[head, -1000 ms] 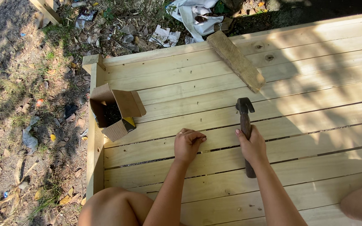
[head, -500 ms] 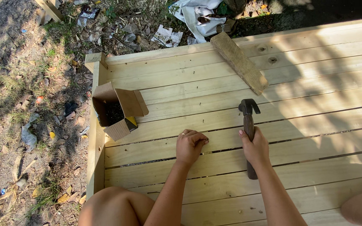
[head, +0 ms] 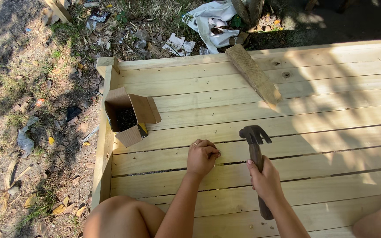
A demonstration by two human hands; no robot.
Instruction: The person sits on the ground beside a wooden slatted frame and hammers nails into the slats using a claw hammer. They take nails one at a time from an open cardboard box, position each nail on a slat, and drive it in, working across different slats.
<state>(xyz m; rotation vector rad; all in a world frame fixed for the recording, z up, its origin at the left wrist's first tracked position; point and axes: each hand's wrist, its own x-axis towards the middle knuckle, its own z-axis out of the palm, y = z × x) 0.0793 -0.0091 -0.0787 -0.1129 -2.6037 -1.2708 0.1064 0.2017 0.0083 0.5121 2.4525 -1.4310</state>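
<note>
A nail is pinched upright by the left hand (head: pixel 202 156) on the deck board (head: pixel 331 152); just right, a claw hammer (head: pixel 255 150) is gripped by the right hand (head: pixel 265 178), handle lengthwise toward the body

Dark claw hammer (head: pixel 255 152) upright above pale deck boards (head: pixel 323 132)

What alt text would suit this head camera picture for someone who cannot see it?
A right hand holds a claw hammer over pale wooden deck boards, while the left hand pinches something small against a board. An open cardboard box sits nearby.

Bare forearms, no sleeves; bare knees; ring on left hand (head: pixel 202 157); fingernails painted on right hand (head: pixel 265 180).
</note>
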